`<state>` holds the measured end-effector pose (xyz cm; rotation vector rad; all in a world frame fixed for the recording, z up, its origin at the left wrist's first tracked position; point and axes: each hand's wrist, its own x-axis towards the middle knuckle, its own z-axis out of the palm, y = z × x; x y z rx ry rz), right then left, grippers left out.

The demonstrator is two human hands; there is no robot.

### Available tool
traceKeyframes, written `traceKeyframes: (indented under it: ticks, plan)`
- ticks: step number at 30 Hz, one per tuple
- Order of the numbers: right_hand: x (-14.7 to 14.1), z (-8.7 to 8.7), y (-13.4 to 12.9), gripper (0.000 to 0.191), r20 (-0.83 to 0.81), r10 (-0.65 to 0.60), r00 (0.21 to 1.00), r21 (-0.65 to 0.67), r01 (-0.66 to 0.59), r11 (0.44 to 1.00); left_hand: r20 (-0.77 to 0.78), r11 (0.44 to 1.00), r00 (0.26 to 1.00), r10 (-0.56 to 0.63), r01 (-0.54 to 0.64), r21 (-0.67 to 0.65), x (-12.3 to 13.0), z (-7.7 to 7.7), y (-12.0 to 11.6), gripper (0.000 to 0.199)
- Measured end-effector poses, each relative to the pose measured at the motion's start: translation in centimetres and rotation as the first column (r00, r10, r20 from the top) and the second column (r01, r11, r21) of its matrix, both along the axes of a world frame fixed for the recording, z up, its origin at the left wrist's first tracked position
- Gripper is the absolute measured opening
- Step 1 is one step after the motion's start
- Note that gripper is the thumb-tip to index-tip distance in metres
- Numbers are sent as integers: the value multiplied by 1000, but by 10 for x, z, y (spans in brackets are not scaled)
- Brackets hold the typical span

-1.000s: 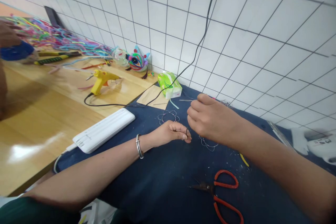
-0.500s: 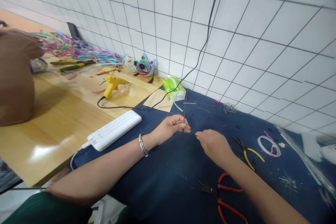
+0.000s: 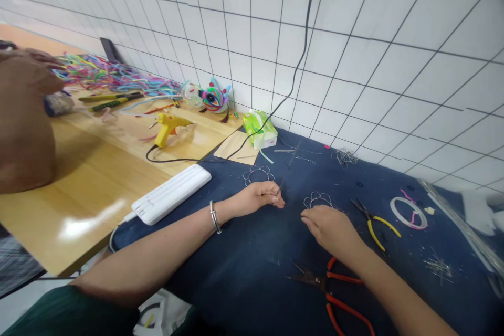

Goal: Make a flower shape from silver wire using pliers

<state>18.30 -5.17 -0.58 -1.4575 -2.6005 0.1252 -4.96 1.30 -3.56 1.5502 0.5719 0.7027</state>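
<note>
My left hand (image 3: 263, 197), wearing a silver bangle (image 3: 214, 217), is closed around a thin dark rod (image 3: 292, 158) that slants up and to the right. Just behind that wrist, a flower-shaped wire ring (image 3: 269, 170) lies on the dark blue cloth. To the right, apart from my left hand, my right hand (image 3: 325, 223) is closed in a pinch; whatever is between its fingertips is too small to make out. A second looped wire ring (image 3: 315, 195) shows right behind its knuckles, partly hidden, and I cannot tell whether the hand touches it.
Red-handled pliers (image 3: 321, 283) lie close in front, yellow-handled pliers (image 3: 370, 218) to the right beside a coil (image 3: 399, 215). Left are a white power bank (image 3: 171, 194) and a yellow glue gun (image 3: 167, 128). A black cable (image 3: 293, 86) crosses behind. Another person's sleeve (image 3: 25, 126) is at far left.
My hands have moved a little farther apart. The rod has gone from upright to leaning right. Both wire rings show more clearly, and the view has shifted slightly.
</note>
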Motion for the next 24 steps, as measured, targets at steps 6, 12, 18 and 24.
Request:
traceKeyframes:
  ticks: [6,12,18,24]
  plan:
    - [-14,10,10,20,-313,-64,947,-38,55,998,12,998,999,36,-36,57,7,13,-11,16]
    - [-49,29,15,12,-653,-154,741,-203,24,979,72,996,997,-33,38,-76,12,16,-21,17]
    - [-50,26,23,17,-749,-222,624,-306,-28,952,195,908,979,-64,138,-394,11,15,-23,19]
    - [-44,26,23,18,-708,-272,652,-397,-49,917,213,832,958,-191,273,-483,9,9,-17,21]
